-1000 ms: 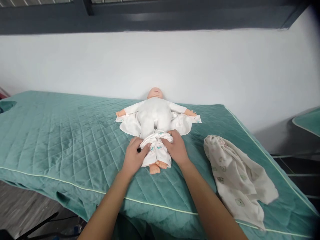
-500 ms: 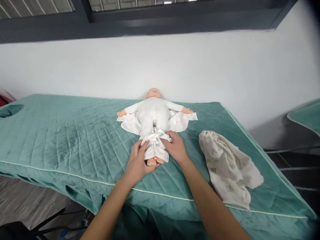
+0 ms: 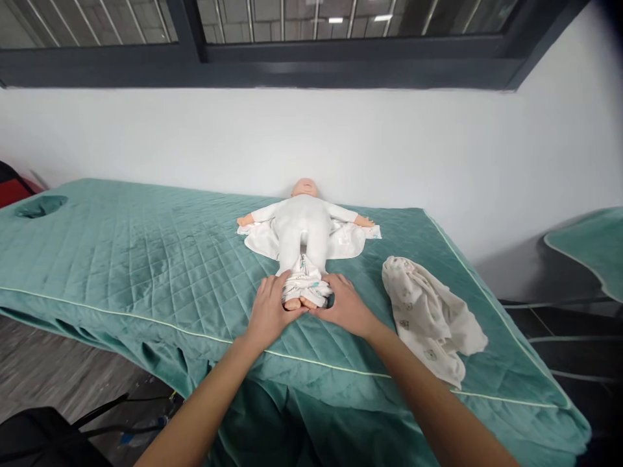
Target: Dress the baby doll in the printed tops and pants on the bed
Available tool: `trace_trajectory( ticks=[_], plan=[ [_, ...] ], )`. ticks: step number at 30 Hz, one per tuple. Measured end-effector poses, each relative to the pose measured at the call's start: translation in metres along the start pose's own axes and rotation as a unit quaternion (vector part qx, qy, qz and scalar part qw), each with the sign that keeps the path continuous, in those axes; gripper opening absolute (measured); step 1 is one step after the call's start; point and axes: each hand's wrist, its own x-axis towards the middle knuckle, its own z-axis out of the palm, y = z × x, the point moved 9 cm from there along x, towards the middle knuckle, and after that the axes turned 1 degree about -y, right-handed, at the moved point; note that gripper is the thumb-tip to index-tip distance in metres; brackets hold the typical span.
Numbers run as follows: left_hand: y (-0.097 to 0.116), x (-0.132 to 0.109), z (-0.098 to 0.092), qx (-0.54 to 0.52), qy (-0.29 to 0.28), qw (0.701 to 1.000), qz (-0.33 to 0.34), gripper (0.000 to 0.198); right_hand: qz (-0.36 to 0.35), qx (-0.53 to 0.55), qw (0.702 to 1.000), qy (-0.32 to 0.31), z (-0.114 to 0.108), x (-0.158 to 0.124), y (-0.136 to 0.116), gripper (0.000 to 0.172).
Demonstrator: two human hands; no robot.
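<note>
A baby doll with a white cloth body lies on its back, arms spread, head toward the wall. Small white printed pants are bunched around its lower legs, and its bare feet poke out of the leg openings. My left hand grips the pants at the left side, thumb below the feet. At the right side my right hand curls round the pants, its thumb also beneath the feet. Beneath the doll's back and arms a white printed baby shirt is spread open.
The doll lies on a bed with a green quilted cover. A crumpled cream printed garment lies to the right, near the front edge. Behind stand a white wall and a dark window frame. A face hole is at the far left.
My right hand has moved down along the pants, and its thumb has come beneath the feet. The bunched pants sit lower and more compact around the ankles. The camera view has shifted upward.
</note>
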Motion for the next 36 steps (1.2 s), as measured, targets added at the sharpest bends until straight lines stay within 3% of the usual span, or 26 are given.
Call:
trace_trajectory(
  ticks=[6, 9, 14, 18, 21, 24, 28, 30, 32, 34, 36],
  plan=[
    [0.006, -0.009, -0.009, -0.099, -0.092, 0.989, -0.06, 0.052, 0.023, -0.05, 0.998, -0.016, -0.006, 0.0, -0.009, 0.033],
    [0.013, -0.012, -0.024, -0.15, -0.138, 0.974, -0.096, 0.05, 0.048, -0.02, 0.998, -0.045, -0.013, -0.006, -0.015, 0.031],
    [0.039, -0.007, -0.053, -0.228, -0.316, 0.913, -0.124, 0.052, 0.059, 0.149, 0.977, -0.143, -0.026, -0.012, -0.038, 0.03],
    [0.065, 0.005, -0.085, -0.214, -0.415, 0.881, -0.078, 0.043, 0.062, 0.26, 0.936, -0.229, -0.043, -0.015, -0.065, 0.028],
    [0.077, 0.02, -0.112, -0.145, -0.446, 0.881, -0.056, 0.04, 0.035, 0.302, 0.908, -0.289, -0.062, -0.018, -0.092, 0.032],
    [0.094, 0.039, -0.145, -0.074, -0.467, 0.881, -0.028, 0.041, -0.009, 0.3, 0.904, -0.304, -0.09, -0.015, -0.119, 0.038],
    [0.131, 0.072, -0.2, 0.016, -0.425, 0.905, 0.022, 0.04, -0.039, 0.281, 0.933, -0.22, -0.137, 0.003, -0.153, 0.049],
    [0.153, 0.092, -0.231, 0.082, -0.348, 0.933, 0.038, 0.04, -0.024, 0.29, 0.943, -0.164, -0.16, 0.013, -0.172, 0.056],
    [0.176, 0.107, -0.263, 0.146, -0.263, 0.953, 0.045, 0.043, -0.014, 0.268, 0.951, -0.156, -0.175, 0.019, -0.195, 0.061],
    [0.196, 0.117, -0.288, 0.202, -0.203, 0.957, 0.051, 0.054, -0.02, 0.224, 0.962, -0.156, -0.189, 0.023, -0.22, 0.055],
    [0.21, 0.123, -0.303, 0.249, -0.181, 0.949, 0.067, 0.072, -0.026, 0.19, 0.972, -0.136, -0.205, 0.026, -0.24, 0.042]
  ],
)
